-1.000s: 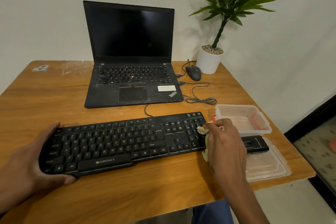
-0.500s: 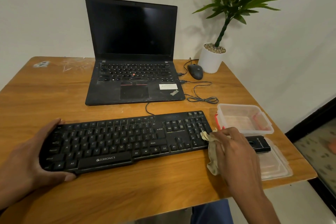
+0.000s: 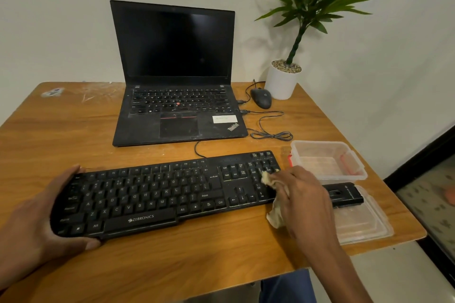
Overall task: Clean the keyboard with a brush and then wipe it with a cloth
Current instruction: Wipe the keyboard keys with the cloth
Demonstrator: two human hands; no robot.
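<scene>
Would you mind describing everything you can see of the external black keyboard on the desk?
The keyboard is a full-size black plastic board with white legends and ZEBRONICS printed below the space bar. It lies flat on the wooden table, in front of the laptop, slightly angled. A thin black cable runs from its back edge toward the laptop. The left hand grips its left end; the right hand holds a crumpled pale cloth against the number pad at its right end.

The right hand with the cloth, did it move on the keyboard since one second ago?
Yes, a little. The right hand with the cloth slid from the keyboard's right edge leftward onto the number pad keys, away from the plastic container.
</scene>
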